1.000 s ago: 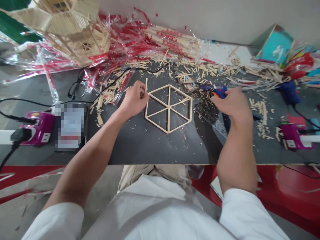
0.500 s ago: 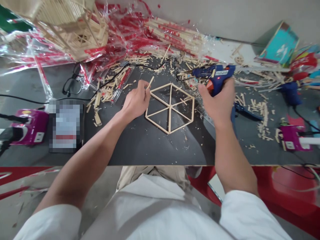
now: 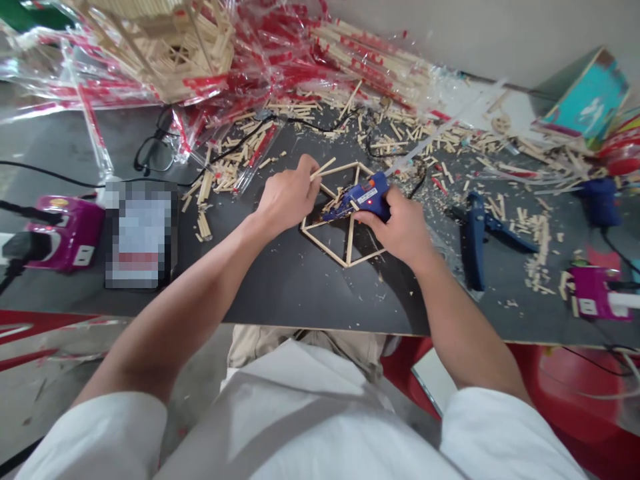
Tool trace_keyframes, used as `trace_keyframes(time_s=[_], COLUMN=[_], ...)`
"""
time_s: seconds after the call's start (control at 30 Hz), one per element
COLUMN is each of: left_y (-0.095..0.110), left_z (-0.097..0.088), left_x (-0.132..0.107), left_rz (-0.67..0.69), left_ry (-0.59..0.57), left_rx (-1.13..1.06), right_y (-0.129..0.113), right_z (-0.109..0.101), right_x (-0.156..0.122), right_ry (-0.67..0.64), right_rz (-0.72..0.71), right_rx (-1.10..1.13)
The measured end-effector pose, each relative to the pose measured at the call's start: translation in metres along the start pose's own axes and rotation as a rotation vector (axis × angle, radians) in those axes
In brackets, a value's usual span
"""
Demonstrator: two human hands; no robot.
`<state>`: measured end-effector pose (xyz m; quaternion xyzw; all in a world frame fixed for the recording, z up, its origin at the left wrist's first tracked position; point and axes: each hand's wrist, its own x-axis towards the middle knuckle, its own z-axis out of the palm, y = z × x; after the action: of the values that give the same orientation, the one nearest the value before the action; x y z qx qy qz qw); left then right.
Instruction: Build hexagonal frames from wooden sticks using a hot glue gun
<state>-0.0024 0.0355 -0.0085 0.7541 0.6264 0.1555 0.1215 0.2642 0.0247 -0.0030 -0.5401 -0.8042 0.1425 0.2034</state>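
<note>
My right hand is wrapped round a blue hot glue gun, a clear glue stick jutting from its rear. The gun lies over a hexagonal frame of thin wooden sticks with spokes meeting at its centre. Its nozzle points left, over the left part of the frame; whether it touches a stick I cannot tell. Pinched in the fingers of my left hand is a short wooden stick, held at the frame's upper left side. The gun and my right hand hide much of the frame's middle and right.
A blue-handled cutter lies right of the frame. Stick offcuts and plastic-wrapped sticks cover the back. A wooden stick model, glasses, a phone and a purple power strip are at left.
My right hand has brought the glue gun left and down, from beside the frame to over it. My left hand still pinches the stick near the frame. The camera view has shifted slightly.
</note>
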Motion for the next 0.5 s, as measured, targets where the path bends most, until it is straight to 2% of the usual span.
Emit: trace_keyframes(time_s=[0.23, 0.5], left_y=[0.005, 0.004], left_z=[-0.001, -0.002], left_x=[0.002, 0.003], left_rz=[-0.011, -0.021], left_ry=[-0.027, -0.041], left_rx=[0.045, 0.038], right_y=[-0.005, -0.009], right_z=[0.003, 0.007], right_x=[-0.004, -0.006], right_ry=[0.027, -0.004], right_rz=[-0.032, -0.051], right_rx=[-0.035, -0.055])
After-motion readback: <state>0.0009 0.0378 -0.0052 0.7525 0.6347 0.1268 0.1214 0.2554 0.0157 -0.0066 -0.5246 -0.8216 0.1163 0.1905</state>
